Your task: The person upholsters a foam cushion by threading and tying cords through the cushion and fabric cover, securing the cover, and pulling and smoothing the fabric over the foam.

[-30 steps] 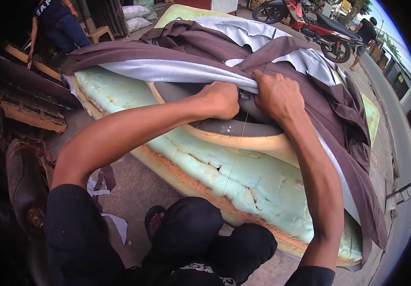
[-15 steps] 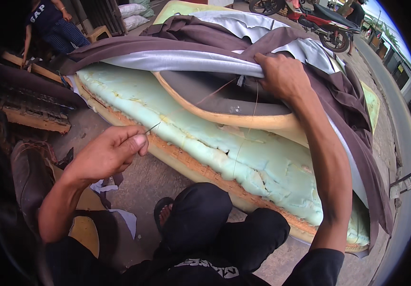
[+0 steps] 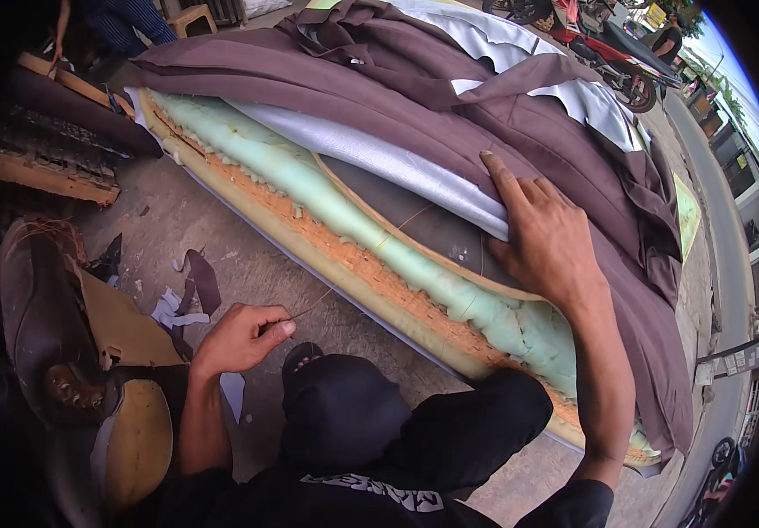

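Observation:
My left hand (image 3: 243, 339), low on the left and off the cushion's near edge, pinches a thin needle (image 3: 311, 304). A fine thread (image 3: 403, 226) runs over the foam and the dark panel. On the right, my right hand (image 3: 548, 233) grips the edge of a brown fabric cover (image 3: 415, 114), thumb beneath and fingers on top. The cover's silvery underside (image 3: 379, 158) is folded outward. Below it lie pale green foam (image 3: 432, 280), an orange-brown strip (image 3: 335, 242) and a dark panel (image 3: 450, 233) with a tan rim. My thumb tip is partly hidden by the fabric.
A brown upholstered piece (image 3: 36, 308) and fabric scraps (image 3: 177, 308) lie at the left. A wooden-framed piece (image 3: 54, 180) stands farther back, near another person's striped trousers (image 3: 124, 26). A red motorcycle (image 3: 608, 44) is parked at the far right, by the road.
The right hand has brought the cover edge down and nearer, hiding more of the foam and dark panel. My left hand has moved lower and rightward in view with the needle; the view has shifted too.

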A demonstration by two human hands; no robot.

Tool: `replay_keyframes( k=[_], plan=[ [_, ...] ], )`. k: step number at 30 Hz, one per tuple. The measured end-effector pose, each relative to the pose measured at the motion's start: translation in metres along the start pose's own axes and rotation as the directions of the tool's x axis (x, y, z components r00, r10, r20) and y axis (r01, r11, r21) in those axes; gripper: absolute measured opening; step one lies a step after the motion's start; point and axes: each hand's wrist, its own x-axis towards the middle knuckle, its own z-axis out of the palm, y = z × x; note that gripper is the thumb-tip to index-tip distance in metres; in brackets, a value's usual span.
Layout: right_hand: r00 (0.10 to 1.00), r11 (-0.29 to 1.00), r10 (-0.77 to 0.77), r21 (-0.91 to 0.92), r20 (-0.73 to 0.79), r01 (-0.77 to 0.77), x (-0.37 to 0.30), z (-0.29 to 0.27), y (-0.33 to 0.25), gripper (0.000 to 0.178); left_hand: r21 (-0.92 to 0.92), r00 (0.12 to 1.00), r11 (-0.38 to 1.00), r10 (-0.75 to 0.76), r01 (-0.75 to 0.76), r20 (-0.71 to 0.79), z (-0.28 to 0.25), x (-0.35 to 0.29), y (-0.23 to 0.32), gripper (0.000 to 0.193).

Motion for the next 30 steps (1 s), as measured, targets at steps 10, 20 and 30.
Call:
replay_keyframes(
  k=[10, 20, 30],
  plan=[
    [0.823, 0.571, 0.553, 0.780, -0.133, -0.257, -0.121, 0.051, -0.123, 0.022, 0.036, 0.796, 0.995, -0.055, 0.096, -0.602, 0.025, 0.036, -0.063, 0.016],
    [0.617, 0.329, 0.780, 0.772, 0.101, -0.543, -0.112, 0.102, -0.131, 0.039, -0.363, 0.861, 0.866, 0.138, -0.344, -0.489, 0.072, 0.106, 0.003, 0.031],
    [0.570, 0.420, 0.820, 0.631, 0.043, -0.652, -0.103, 0.108, -0.136, 0.029, -0.328, 0.954, 0.904, 0.213, -0.274, -0.210, 0.074, 0.073, -0.034, 0.008]
  ],
)
